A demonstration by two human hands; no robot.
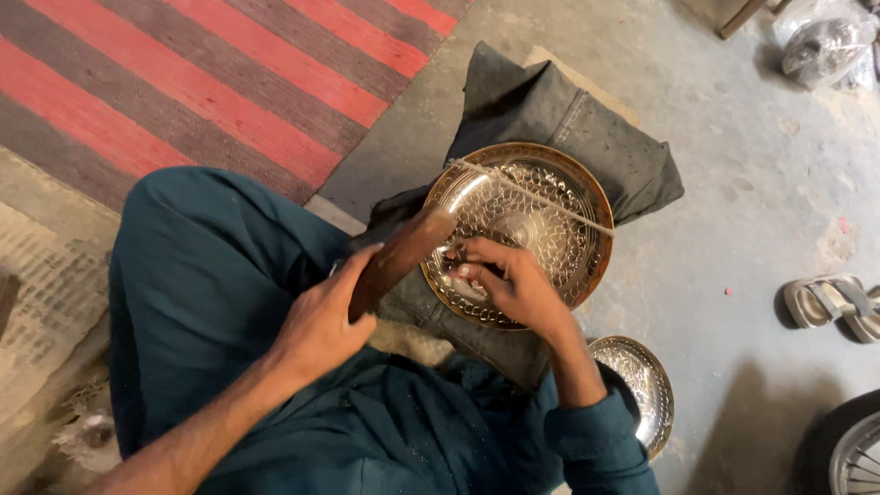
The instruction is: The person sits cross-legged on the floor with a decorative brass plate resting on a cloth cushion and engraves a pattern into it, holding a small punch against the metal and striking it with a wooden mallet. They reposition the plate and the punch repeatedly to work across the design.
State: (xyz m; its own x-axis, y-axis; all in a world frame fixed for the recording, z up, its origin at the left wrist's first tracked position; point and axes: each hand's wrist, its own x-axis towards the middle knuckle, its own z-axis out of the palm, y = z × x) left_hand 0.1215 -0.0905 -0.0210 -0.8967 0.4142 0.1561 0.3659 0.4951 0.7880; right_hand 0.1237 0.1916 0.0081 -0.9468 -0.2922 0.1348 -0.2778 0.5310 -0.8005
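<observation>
While the left hand [321, 321] grips a wooden mallet [396, 259] and the right hand [513, 286] pinches a small tool on the engraved brass plate [522, 229], chasing seems underway, calling for a steady strike toward two o'clock.

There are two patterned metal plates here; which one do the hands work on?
The larger plate, lying on the dark folded cloth with a string across it. The right hand rests on it; the smaller plate lies untouched by the right elbow.

The person wore dark teal clothing all over: loose trousers [202, 266] of plain cloth and a matching long shirt [403, 431], creased and flecked with pale dust. The shirt's sleeve [596, 440] was pushed up past the forearm on one arm, bunched in folds; both hands were bare.
</observation>
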